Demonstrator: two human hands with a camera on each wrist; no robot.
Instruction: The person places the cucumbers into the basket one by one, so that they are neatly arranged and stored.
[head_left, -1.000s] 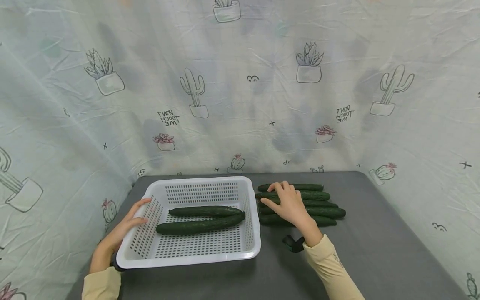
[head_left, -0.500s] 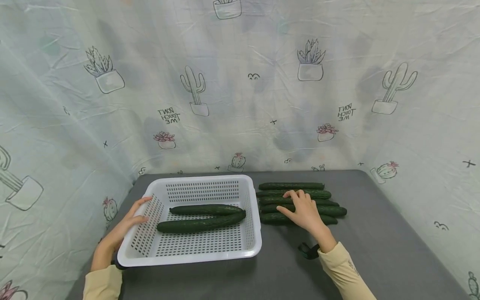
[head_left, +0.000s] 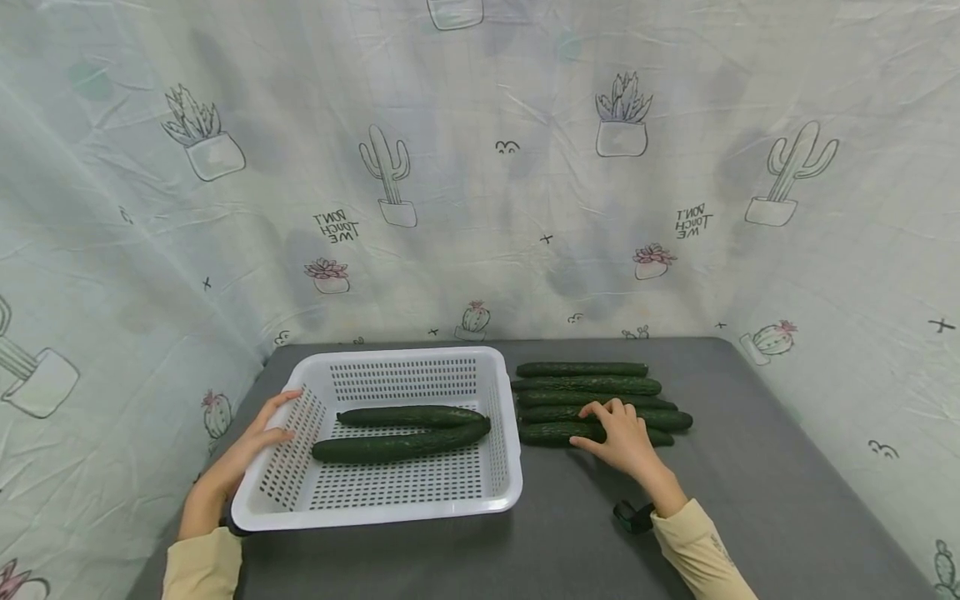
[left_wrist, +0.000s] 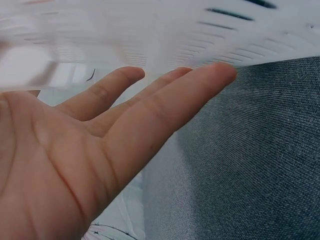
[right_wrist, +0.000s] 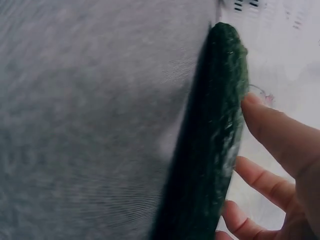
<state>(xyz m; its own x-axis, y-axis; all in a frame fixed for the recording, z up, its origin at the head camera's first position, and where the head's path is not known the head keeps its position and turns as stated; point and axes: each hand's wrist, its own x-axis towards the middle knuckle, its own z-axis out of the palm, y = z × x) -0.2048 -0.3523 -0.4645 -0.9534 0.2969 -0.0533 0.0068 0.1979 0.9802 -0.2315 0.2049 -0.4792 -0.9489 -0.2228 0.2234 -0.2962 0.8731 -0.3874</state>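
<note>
A white plastic basket (head_left: 375, 518) stands left of centre in the head view, with two cucumbers (head_left: 401, 444) inside. At its left side my left hand (head_left: 243, 458) rests against the rim. Fairly straight fingers (left_wrist: 150, 120) touch the basket's outer wall in the left wrist view. Several more cucumbers (head_left: 588, 384) lie side by side right of the basket. My right hand (head_left: 626, 442) is over the nearest cucumber (right_wrist: 210, 140), thumb and fingers spread around its near and far sides. In the right wrist view, the thumb tip (right_wrist: 255, 107) meets or nearly meets its skin.
A dark grey cloth-covered table (head_left: 750, 467) carries everything. A pale curtain (head_left: 480, 183) printed with cactus drawings hangs behind and at both sides. A black strap or device (head_left: 633, 517) sits below my right wrist.
My right hand has moved right and nearer to me, from over the far cucumbers to the nearest one. My left hand stays at the basket, and the cucumbers lie as before.
</note>
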